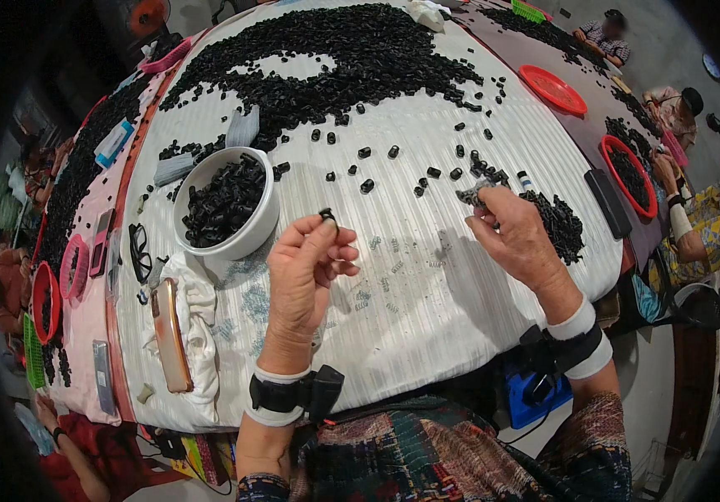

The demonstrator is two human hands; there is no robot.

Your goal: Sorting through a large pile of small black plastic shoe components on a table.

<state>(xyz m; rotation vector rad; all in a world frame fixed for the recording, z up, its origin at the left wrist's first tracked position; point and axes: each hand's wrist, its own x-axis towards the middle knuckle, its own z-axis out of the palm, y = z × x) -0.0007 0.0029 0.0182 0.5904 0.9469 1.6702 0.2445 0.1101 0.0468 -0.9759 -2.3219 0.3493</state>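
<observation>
My left hand (pixel 306 272) is raised over the near middle of the table, thumb and fingertips pinching a small black plastic part (pixel 326 215) that looks like a cord lock piece. To the right, my right hand (pixel 515 230) is closed around a small grey thing (pixel 470 194), whose kind I cannot make out. Beside that hand lies a pile of black plastic parts (pixel 556 226). A white bowl (pixel 239 247) full of such parts stands left of my left hand. Small metal springs (pixel 255 305) are scattered on the white cloth (pixel 427 335) below.
A large heap of black parts (pixel 360 50) covers the far table. At left are eyeglasses (pixel 140 253), a phone (pixel 172 335) and a white cloth bundle (pixel 201 305). A black case (pixel 607 204) and red trays (pixel 552 89) sit at right. Other people work at both sides.
</observation>
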